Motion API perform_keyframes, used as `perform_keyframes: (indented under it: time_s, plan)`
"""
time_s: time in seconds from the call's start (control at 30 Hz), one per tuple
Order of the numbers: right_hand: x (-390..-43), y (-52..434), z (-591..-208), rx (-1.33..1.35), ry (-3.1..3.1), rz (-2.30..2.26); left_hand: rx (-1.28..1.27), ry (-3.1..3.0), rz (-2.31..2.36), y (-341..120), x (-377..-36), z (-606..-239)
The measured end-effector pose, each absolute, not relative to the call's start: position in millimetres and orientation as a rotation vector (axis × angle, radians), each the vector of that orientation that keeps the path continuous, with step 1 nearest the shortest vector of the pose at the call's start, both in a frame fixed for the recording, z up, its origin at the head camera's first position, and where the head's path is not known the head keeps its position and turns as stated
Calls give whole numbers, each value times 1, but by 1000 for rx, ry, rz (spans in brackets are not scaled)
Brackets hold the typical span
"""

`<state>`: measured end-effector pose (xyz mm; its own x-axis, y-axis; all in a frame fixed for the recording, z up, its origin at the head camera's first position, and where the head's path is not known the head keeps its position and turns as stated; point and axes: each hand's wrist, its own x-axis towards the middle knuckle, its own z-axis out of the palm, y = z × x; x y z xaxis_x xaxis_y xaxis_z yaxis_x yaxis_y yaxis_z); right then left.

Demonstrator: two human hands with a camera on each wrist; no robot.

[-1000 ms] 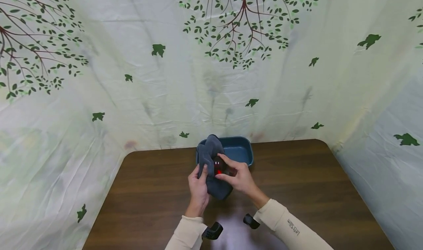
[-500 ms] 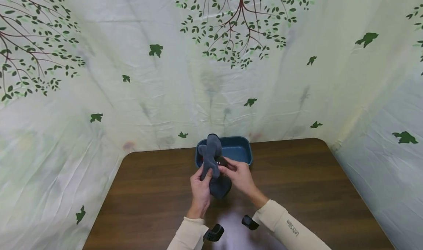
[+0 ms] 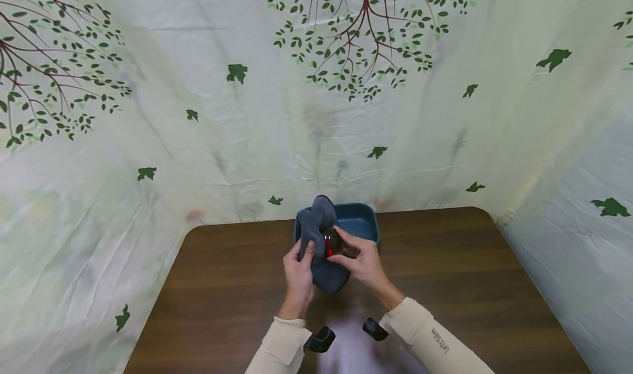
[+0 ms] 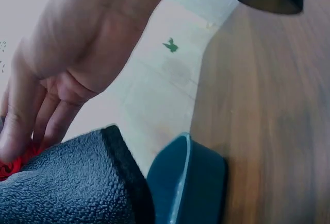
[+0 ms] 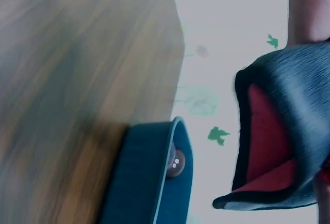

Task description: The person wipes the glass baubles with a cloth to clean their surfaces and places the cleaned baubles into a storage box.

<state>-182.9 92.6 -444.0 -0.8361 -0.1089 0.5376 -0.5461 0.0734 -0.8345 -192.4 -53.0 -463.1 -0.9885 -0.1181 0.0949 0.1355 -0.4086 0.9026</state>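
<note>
Pouch (image 3: 321, 247), dark grey fleece with red lining, held up over the tabletop (image 3: 222, 286) just in front of the blue tray (image 3: 363, 224), between both hands. Left hand (image 3: 299, 275) grips the grey fabric on its left side, fingers curled round it. Right hand (image 3: 360, 260) pinches something small and dark at the pouch mouth, where red shows with a small bright glint; can't tell what the object is.

Change over the last second: half a second ago the fabric covered the red and the dark item almost fully, the right hand's fingers closed over the top. Now the opening is parted once more, red lining visible again, and the pouch's upper flap stands slightly higher over the tray's near-left corner. Both hands sit a little further from the body, closer to the tray. Grips unchanged on both sides.

Judgement: this looks like working the small item at the pouch opening, in or out unclear; the pouch has not gone into the tray.

Right wrist view shows the red lining (image 5: 265, 136) clearly, plus a small round object (image 5: 176, 163) lying inside the tray. Left wrist view: fleece (image 4: 67, 183) right beside the tray rim (image 4: 183, 172).
</note>
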Motion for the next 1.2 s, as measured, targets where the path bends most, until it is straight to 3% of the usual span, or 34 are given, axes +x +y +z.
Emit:
perform_keyframes:
  time_s: [0.27,0.63,0.97,1.1,1.2]
  plan:
    - [-191,99,-461,715,-1993,1616,-4,-1669,-2483,-47,-191,-464]
    - [-191,97,-462,370,-2186,1886,-71,-1642,-2465,-45,-187,-467]
    - [-201,115,-462,852,-2217,1416,41,-1578,-2613,-51,-189,-465]
    - [-202,114,-462,846,-2187,1395,-1,-1611,-2602,-49,-188,-466]
    - [-197,109,-458,698,-2217,1588,-49,-1631,-2559,-47,-186,-470]
